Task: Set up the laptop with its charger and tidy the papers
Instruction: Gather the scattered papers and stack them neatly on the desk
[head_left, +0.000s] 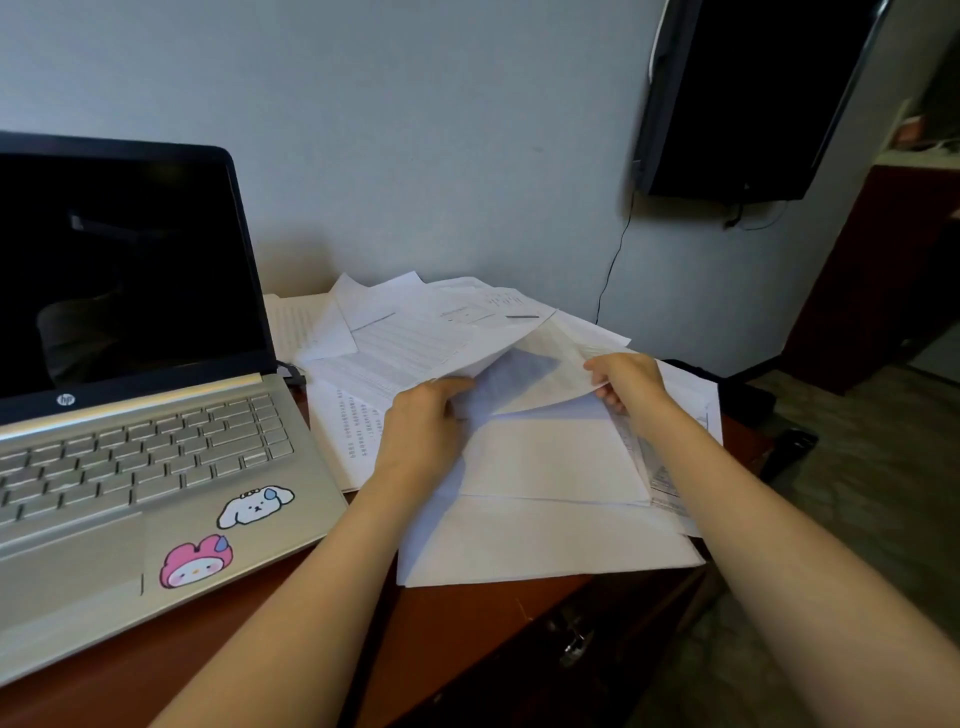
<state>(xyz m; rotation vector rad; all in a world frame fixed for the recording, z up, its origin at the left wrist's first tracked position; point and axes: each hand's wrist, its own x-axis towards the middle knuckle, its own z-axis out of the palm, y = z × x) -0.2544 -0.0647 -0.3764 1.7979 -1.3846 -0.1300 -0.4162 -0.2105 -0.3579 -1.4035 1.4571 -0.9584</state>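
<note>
The reddish-brown counter (467, 623) stretches under both our forearms. To the left of our left hand (421, 426) sits the open silver laptop (130, 441), its screen dark and its near right corner just beside our left wrist. The loose papers (545, 540) spread beneath and beyond both hands, overlapping at odd angles, with some reaching the wall. We hold one printed sheet (447, 332) lifted off the heap. Our left hand curls round its near edge, and our right hand (628, 382) pinches its right corner between thumb and fingers. A blank sheet lies flat between our wrists. Left of our left forearm, a white dog sticker (254, 506) and a pink sticker (195, 561) mark the laptop's palm rest.
</note>
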